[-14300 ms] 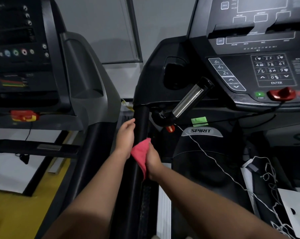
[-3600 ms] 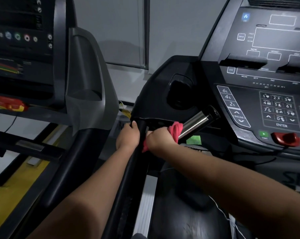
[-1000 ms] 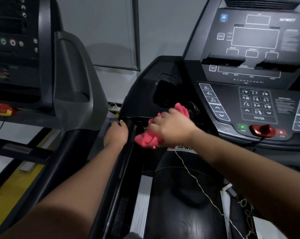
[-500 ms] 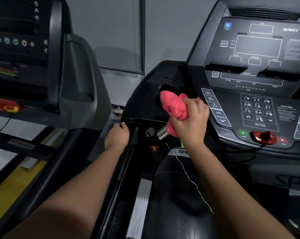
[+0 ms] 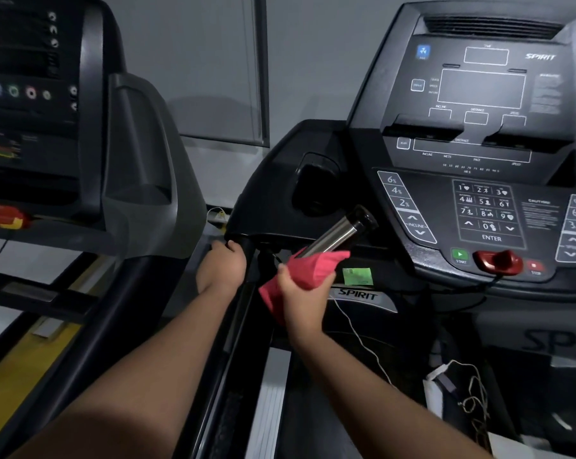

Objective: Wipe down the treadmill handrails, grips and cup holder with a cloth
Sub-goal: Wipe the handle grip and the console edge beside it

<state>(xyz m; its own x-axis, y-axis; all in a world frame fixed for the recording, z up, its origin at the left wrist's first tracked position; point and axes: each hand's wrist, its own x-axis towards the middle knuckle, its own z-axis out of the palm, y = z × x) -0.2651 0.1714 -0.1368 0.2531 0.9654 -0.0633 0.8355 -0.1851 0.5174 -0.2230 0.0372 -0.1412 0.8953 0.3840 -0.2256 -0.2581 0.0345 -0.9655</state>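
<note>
Nearest, the right hand [image 5: 304, 294] bunches the red cloth [image 5: 316, 268] in curled fingers, with the cloth wrapped over the near, lower end of the chrome grip [image 5: 338, 233]. The grip's long axis climbs from that hand toward the far right and ends in a black cap [image 5: 366, 217], so the bare metal lies directly ahead of the cloth. Just to the left, the left hand [image 5: 222, 266] curls over the top of the black handrail [image 5: 241, 326] and holds it. It is less close to the grip than the right hand. Beyond the cap, far and slightly left, sits the cup holder [image 5: 316, 188]. Its dark well appears to hold nothing, though shadow hides the bottom.
</note>
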